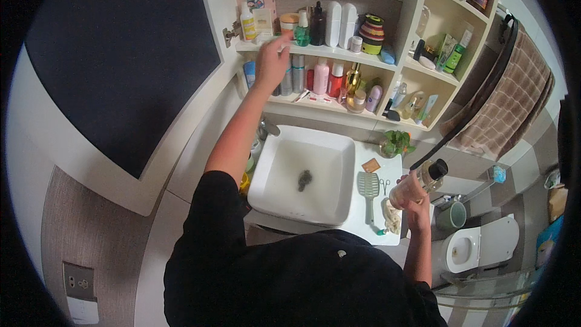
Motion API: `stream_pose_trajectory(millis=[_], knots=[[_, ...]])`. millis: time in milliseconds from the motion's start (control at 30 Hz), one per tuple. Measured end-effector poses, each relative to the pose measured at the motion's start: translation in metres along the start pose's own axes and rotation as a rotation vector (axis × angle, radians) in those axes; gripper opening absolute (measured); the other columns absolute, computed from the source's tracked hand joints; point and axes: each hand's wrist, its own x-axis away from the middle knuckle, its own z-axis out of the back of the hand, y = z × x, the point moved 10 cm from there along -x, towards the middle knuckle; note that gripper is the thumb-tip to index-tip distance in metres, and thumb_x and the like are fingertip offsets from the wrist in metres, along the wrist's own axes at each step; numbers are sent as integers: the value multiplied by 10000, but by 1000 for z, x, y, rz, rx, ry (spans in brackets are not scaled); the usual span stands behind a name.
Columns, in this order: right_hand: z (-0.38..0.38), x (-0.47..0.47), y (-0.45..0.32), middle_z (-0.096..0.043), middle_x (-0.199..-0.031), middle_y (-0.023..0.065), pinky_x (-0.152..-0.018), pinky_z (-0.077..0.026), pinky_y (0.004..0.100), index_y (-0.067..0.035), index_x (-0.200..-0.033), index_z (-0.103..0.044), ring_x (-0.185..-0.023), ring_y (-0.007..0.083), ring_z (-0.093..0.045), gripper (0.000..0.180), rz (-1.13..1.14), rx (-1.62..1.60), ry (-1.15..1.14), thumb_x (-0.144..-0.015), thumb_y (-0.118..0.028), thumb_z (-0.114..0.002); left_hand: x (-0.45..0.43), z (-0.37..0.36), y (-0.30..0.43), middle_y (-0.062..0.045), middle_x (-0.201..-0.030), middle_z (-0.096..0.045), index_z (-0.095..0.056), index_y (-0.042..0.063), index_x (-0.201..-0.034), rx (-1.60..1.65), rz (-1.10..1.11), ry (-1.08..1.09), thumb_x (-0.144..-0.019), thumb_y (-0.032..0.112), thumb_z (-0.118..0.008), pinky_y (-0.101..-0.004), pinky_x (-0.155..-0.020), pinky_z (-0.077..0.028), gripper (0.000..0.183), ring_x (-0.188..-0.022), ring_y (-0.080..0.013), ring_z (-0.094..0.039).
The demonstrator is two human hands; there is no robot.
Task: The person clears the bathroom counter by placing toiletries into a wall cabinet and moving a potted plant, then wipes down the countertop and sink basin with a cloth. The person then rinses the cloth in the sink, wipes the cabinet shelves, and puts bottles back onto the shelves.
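Note:
My left hand [272, 64] reaches up to the middle shelf of an open wall cabinet, its fingers apart beside a green spray bottle [302, 29] and an orange-lidded jar [288, 22]; whether the fingertips touch either is unclear. Behind my left hand, part of the lower shelf's row of bottles is hidden. On the right, my right hand [414, 202] grips a clear bottle with a black cap [426, 176], held over the right end of the washstand. A green hairbrush [368, 186], small scissors [384, 185] and a crumpled cloth [391, 218] lie on the white counter near that hand.
A white square basin [302, 177] stands below the cabinet, with a dark clump at its drain. Left of me hangs the open cabinet door [181, 163]. A potted plant [396, 143] stands at the counter's back. A brown towel [504, 95] and toilet [460, 252] are at right.

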Motion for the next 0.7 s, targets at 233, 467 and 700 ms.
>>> stream_pose_trajectory(millis=[233,467,700], knots=[[31,14,-2,-570,-1112,112,-900,-472,350,13,-1261,-454,-1023,218,-573,757,-2,-34,108,-537,-48,-667,-65,-11,38,-114,-1083,-517,-525,104,-1159,-236,-37,180,-701,128,-719,-420,-854,-428,498,-984,-305,-521],[47,20,2,-529,-1196,130,-977,-414,401,11,-1288,-407,-1124,263,-520,815,-16,-12,140,-569,-111,-772,-115,-63,36,-102,-1246,-431,-622,135,-1132,-637,-12,-54,-716,432,-702,-506,-942,-247,517,-1175,-324,-314],[62,22,10,-529,-1209,137,-983,-408,364,22,-1283,-433,-1145,249,-509,744,-1,33,128,-601,-101,-703,-127,-87,-1,-91,-1283,-427,-680,150,-1056,-768,91,-248,-725,546,-643,-490,-914,-268,518,-1164,-323,-322]])
